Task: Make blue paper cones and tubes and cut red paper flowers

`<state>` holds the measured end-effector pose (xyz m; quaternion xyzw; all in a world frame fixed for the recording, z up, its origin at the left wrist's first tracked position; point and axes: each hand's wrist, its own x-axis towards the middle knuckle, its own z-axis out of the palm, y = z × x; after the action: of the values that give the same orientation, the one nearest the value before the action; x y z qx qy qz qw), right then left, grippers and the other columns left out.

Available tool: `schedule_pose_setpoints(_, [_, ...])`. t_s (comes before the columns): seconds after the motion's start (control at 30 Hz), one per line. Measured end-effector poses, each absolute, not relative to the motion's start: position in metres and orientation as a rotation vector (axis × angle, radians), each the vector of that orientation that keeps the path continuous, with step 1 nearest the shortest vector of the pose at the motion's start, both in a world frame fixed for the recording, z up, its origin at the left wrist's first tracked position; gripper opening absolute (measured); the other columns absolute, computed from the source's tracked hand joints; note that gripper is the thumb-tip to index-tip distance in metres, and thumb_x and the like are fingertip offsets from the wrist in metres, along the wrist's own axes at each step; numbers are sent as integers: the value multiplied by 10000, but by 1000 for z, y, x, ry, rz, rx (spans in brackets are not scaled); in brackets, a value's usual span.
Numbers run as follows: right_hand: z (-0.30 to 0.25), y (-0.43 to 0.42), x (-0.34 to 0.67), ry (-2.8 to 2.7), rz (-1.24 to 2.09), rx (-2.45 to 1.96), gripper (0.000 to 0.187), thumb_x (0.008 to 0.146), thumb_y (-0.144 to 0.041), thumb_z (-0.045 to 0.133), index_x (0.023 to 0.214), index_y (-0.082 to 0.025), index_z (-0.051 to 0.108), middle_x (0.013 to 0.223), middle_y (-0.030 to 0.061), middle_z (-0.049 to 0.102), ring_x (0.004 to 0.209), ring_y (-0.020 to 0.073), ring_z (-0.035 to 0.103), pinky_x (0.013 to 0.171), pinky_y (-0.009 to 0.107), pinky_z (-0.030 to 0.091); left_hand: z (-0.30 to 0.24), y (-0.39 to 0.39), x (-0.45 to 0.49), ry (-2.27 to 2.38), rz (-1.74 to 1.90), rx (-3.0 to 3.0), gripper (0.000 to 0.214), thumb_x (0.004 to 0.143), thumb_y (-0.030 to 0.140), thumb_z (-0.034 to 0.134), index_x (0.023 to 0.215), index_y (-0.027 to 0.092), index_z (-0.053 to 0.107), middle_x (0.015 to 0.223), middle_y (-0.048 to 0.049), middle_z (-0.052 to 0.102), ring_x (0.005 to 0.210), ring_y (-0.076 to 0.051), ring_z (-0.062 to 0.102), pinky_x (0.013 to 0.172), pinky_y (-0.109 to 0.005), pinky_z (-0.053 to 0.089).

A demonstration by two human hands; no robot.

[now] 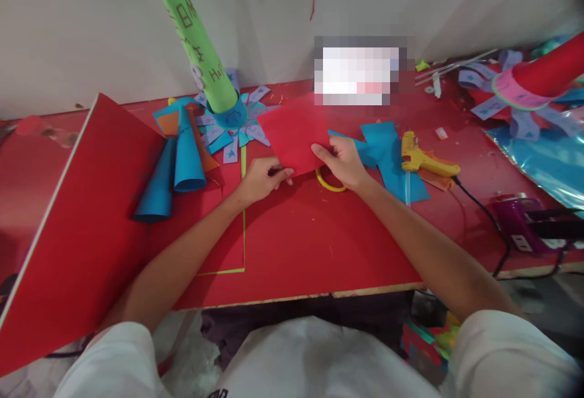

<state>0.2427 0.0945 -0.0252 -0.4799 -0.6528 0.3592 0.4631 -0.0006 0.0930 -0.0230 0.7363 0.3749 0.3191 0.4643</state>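
Note:
Both my hands hold a red paper sheet (294, 130) lifted at a tilt over the red table (319, 246). My left hand (262, 179) pinches its near left corner, fingers closed. My right hand (341, 160) grips the sheet's near right edge, thumb on top. A yellow ring (329, 185), perhaps a scissors handle, peeks out under my right hand. Blue paper pieces (387, 154) lie just right of it.
Blue and orange paper cones (180, 164) lie to the left beside a large tilted red board (82, 227). A green tube (194, 39) stands in a paper flower. A yellow glue gun (426, 160) with a black cord lies right, near a purple device (524, 224).

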Motion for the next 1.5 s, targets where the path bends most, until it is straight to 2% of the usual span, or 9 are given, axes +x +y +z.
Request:
schedule_pose_setpoints(0.3, [-29, 98, 244, -1799, 832, -1237, 606, 945, -808, 589, 812, -223, 677, 855, 86, 733, 818, 284, 679, 772, 417, 523, -29, 101, -2, 1001, 1081, 1506, 603, 870, 762, 735, 712, 192, 619, 564, 10, 589, 476, -77, 482, 433, -204, 335])
schedule_pose_setpoints(0.4, [-26, 96, 243, -1830, 821, -1215, 563, 943, -775, 627, 834, -225, 677, 887, 85, 735, 841, 277, 674, 794, 414, 528, -32, 106, -3, 1049, 1239, 1359, 545, 803, 710, 824, 757, 202, 633, 553, 51, 500, 460, -65, 411, 418, -208, 280])
schedule_pose_setpoints(0.63, [-20, 95, 246, -1531, 604, -1157, 408, 967, -661, 678, 1031, -261, 730, 1082, 81, 779, 1025, 287, 718, 923, 419, 571, -23, 103, -11, 938, 878, 1593, 396, 818, 441, 853, 622, 162, 652, 600, -24, 650, 532, -84, 539, 509, -215, 423])
schedule_pose_setpoints(0.77, [-7, 95, 251, -1584, 554, -1135, 327, 999, -574, 686, 1092, -267, 746, 1161, 97, 780, 1065, 292, 721, 924, 417, 572, -13, 101, -14, 832, 639, 1767, 416, 906, 485, 793, 680, 138, 754, 546, -26, 632, 444, -68, 475, 452, -219, 366])
schedule_pose_setpoints(0.9, [21, 92, 267, -1741, 443, -1311, 338, 1075, -510, 569, 1242, -256, 718, 1066, 113, 787, 946, 282, 725, 870, 430, 558, -17, 103, -12, 880, 798, 1656, 510, 944, 582, 756, 691, 139, 749, 442, 11, 532, 394, -60, 439, 434, -210, 345])
schedule_pose_setpoints(1.0, [36, 81, 276, -2006, 323, -1594, 360, 1079, -445, 561, 1332, -222, 684, 970, 109, 792, 877, 290, 719, 809, 420, 524, -23, 107, -9, 934, 1078, 1451, 543, 868, 641, 819, 675, 148, 702, 528, -6, 626, 388, -45, 436, 419, -210, 353])
schedule_pose_setpoints(1.23, [14, 53, 256, -2510, -15, -1896, 566, 1103, -313, 437, 1641, -136, 434, 1227, 239, 751, 1007, 362, 733, 755, 387, 451, -30, 115, -9, 928, 1211, 1302, 478, 822, 589, 885, 755, 162, 681, 648, -18, 715, 375, -37, 455, 392, -212, 339])
schedule_pose_setpoints(1.33, [6, 56, 254, -2457, 51, -1882, 557, 1099, -312, 426, 1627, -135, 428, 1209, 227, 754, 989, 356, 739, 728, 371, 444, -32, 115, -11, 924, 1198, 1322, 464, 852, 559, 870, 732, 159, 667, 651, -24, 713, 385, -41, 476, 397, -209, 341])
schedule_pose_setpoints(1.5, [6, 60, 265, -2124, 278, -1810, 446, 973, -396, 669, 1338, -163, 566, 947, 118, 766, 806, 290, 710, 680, 349, 436, -28, 113, -11, 922, 1307, 1245, 457, 816, 572, 892, 785, 181, 657, 608, 28, 648, 392, -43, 439, 388, -199, 332])
